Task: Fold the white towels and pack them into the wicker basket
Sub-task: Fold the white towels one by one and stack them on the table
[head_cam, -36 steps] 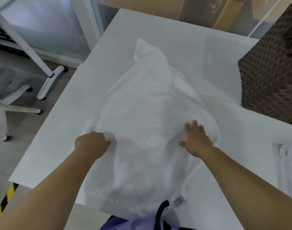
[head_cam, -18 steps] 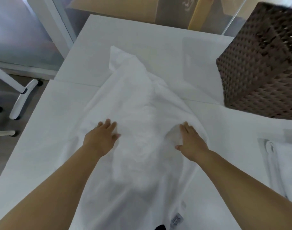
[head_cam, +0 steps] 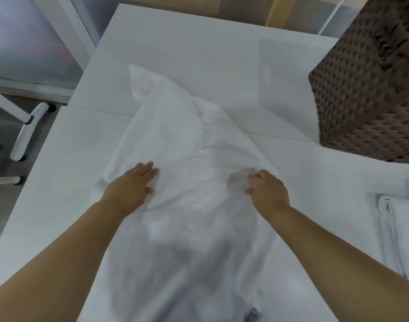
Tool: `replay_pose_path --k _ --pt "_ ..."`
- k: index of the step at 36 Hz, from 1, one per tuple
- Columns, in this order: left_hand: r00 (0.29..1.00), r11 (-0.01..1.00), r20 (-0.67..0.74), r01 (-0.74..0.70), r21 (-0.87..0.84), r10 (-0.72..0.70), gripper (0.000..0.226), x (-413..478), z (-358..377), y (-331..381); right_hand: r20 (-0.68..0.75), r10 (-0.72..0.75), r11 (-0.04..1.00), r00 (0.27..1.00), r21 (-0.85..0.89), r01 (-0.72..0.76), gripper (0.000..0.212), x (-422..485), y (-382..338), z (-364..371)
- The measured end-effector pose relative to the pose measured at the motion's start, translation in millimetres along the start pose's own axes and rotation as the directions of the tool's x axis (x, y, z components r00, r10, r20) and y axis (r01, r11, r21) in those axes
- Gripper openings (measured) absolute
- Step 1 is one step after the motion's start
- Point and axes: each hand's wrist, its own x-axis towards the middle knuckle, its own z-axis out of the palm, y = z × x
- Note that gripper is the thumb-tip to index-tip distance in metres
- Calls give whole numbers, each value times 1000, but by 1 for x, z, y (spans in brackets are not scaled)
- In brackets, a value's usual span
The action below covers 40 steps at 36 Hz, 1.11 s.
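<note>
A large white towel [head_cam: 187, 159] lies rumpled along the middle of the white table [head_cam: 198, 43], its near end running off the bottom of the view. My left hand [head_cam: 131, 184] rests flat on the towel's left side with straight fingers. My right hand [head_cam: 267, 189] sits on the towel's right side, its fingers curled into a bunch of the cloth. The dark brown wicker basket [head_cam: 370, 89] stands at the far right of the table, apart from the towel.
A folded white towel [head_cam: 398, 231] lies at the table's right edge. White chair legs on castors [head_cam: 29, 133] stand on the floor to the left. Glass partitions rise behind the table.
My left hand has let go of the towel's edge, slid forward and opened flat on the cloth. My right hand's fingers have curled into the fabric. The view shifted forward.
</note>
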Motion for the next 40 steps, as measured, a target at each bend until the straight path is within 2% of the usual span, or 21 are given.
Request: replay_pose_path --k 5,8,12,18,25,33,36,40 --pt "991 985 -99 69 -158 -85 41 2 4 -2 2 18 1000 1000 -19 -18 29 -3 -5 5" --pt "980 988 -178 63 -143 -88 34 0 8 -1 15 37 999 999 -18 -37 26 -3 -9 3" --pt "976 994 -197 78 -79 -92 35 1 7 -2 38 49 998 998 48 -51 21 -4 -5 -5" --pt "965 996 -250 73 -55 -84 26 -1 -12 -7 16 -43 999 999 28 42 24 -8 -4 -30" --pt "882 999 -471 -10 -46 -12 27 -14 -75 -8 -183 -66 985 981 142 93 21 -9 -8 -91" --pt "790 1000 -612 4 29 15 25 -64 -162 -2 -404 -170 975 899 62 212 20 -31 -20 -194" --pt "740 999 -671 -14 48 43 30 -93 -190 1 -437 -206 971 876 23 240 24 -54 -21 -232" --pt "683 993 -726 -3 114 85 39 -132 -226 10 -473 -273 962 838 -114 249 31 -86 -17 -277"
